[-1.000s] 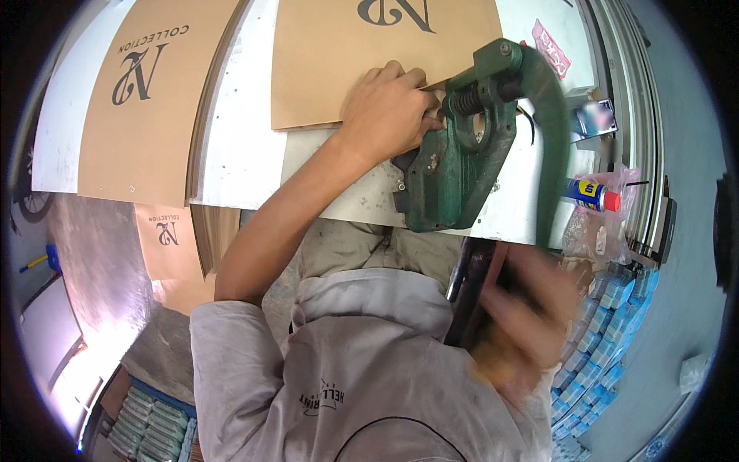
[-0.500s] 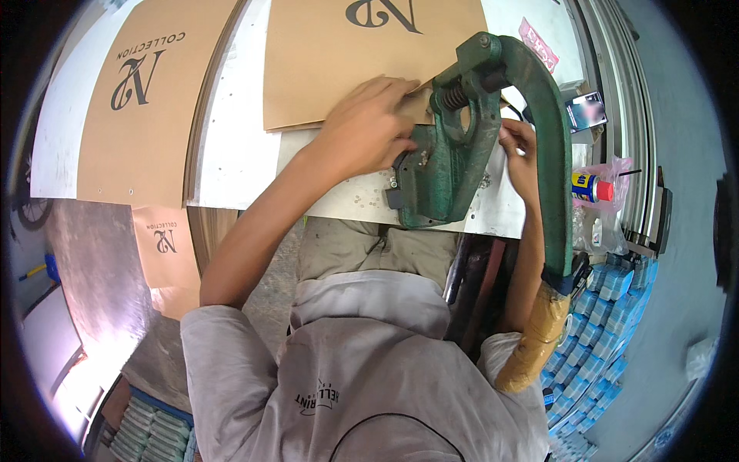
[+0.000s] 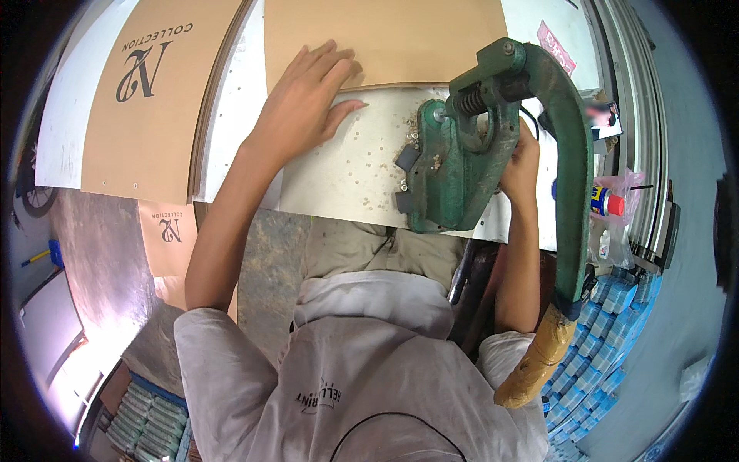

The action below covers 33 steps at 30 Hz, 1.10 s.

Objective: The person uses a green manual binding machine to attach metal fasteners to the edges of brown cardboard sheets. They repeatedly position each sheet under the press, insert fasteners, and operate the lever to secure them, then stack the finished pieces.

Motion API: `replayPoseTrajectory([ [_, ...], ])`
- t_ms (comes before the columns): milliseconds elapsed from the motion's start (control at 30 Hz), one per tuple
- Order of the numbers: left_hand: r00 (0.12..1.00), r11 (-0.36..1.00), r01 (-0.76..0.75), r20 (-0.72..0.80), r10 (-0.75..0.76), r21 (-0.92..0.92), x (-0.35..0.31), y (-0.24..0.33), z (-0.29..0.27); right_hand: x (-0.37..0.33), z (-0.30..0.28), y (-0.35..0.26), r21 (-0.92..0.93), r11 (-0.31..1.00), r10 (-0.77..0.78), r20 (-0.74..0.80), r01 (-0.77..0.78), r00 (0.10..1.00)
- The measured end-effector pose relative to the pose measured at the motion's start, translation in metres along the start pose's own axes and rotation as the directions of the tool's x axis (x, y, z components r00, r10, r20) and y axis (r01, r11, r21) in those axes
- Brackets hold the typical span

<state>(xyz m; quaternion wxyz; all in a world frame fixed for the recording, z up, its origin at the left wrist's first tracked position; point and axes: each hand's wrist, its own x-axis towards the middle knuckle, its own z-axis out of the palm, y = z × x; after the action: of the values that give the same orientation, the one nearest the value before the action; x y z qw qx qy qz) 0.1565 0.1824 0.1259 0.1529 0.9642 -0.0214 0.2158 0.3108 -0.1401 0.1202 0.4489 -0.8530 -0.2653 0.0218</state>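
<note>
My left hand [image 3: 308, 100] lies with its fingers spread on the near edge of a flat brown paper bag [image 3: 416, 42], the thumb apart over the white tabletop [image 3: 323, 185]. A green hand-lever eyelet press [image 3: 454, 177] stands to its right, with a coil spring and a long curved lever whose grip [image 3: 535, 358] is wrapped in tan tape. Behind the press, my right hand [image 3: 523, 165] is curled, its fingers partly hidden by the green frame; anything in them is out of sight. Small metal rings [image 3: 373, 158] lie scattered left of the press.
A stack of brown bags [image 3: 146, 100] with black print lies at the left. Right of the lever are a blue can with a red cap [image 3: 608, 202], clear plastic bags [image 3: 612, 239] and a small dark box [image 3: 604, 119]. Blue-wrapped bundles [image 3: 593, 346] sit at lower right.
The large brown bag has moved away from me, off the press, its print now out of view. My left hand has gone left and away with it. My right hand has drawn in behind the press.
</note>
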Motion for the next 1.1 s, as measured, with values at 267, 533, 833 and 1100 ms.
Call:
replayPoseTrajectory([
  [267, 0.997, 0.984, 0.070, -0.031, -0.076, -0.164, 0.010, -0.009, 0.012, -0.001, -0.035, 0.048, -0.255, 0.967, -0.027, -0.041, 0.016, 0.999],
  [533, 0.998, 1.000, 0.003, -0.070, -0.004, -0.018, 0.014, -0.011, 0.029, 0.005, -0.026, 0.030, -0.321, 0.947, 0.036, 0.070, -0.012, 0.997],
  [833, 0.996, 0.996, -0.077, -0.036, 0.079, 0.038, 0.043, 0.010, 0.056, 0.012, 0.018, 0.007, 0.293, 0.952, -0.004, 0.292, -0.085, 0.956],
  [1100, 0.993, 0.989, -0.116, 0.001, 0.117, 0.087, 0.039, 0.016, 0.054, 0.004, 0.047, 0.012, 0.337, 0.922, 0.127, 0.205, -0.192, 0.970],
])
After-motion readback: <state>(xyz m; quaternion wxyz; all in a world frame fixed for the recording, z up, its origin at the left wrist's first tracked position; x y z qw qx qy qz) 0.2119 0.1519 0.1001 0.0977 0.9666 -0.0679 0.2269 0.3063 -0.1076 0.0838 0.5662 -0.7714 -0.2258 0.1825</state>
